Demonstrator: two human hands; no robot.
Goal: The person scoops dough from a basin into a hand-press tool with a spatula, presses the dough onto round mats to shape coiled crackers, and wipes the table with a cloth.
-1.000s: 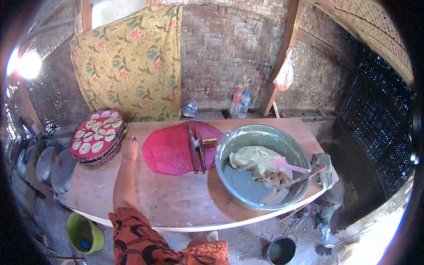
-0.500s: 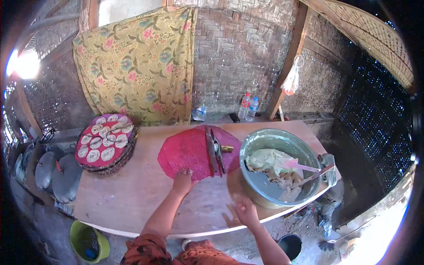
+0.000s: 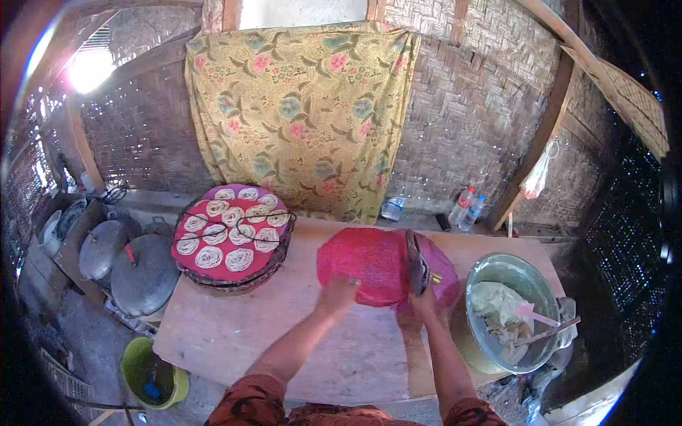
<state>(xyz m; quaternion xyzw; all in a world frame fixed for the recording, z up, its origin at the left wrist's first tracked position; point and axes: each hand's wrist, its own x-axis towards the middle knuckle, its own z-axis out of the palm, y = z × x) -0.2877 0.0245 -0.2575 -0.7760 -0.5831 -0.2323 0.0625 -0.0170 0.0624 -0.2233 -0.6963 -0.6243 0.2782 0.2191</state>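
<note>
The left hand [image 3: 339,291] lay at the near edge of the red sheet [image 3: 366,259], the right hand [image 3: 425,301] at the dark tool's [image 3: 416,264] near end; neither hand's finger state could be told. The sheet lay on the table [image 3: 284,348], the tool over its right part; a smooth sheet and level tool were judged sound handling.

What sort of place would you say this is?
Probably a rustic home kitchen or small food workshop: woven-bamboo walls, a basin of pale dough with a pink spatula, and pale coiled rounds laid out on a red sheet.
</note>
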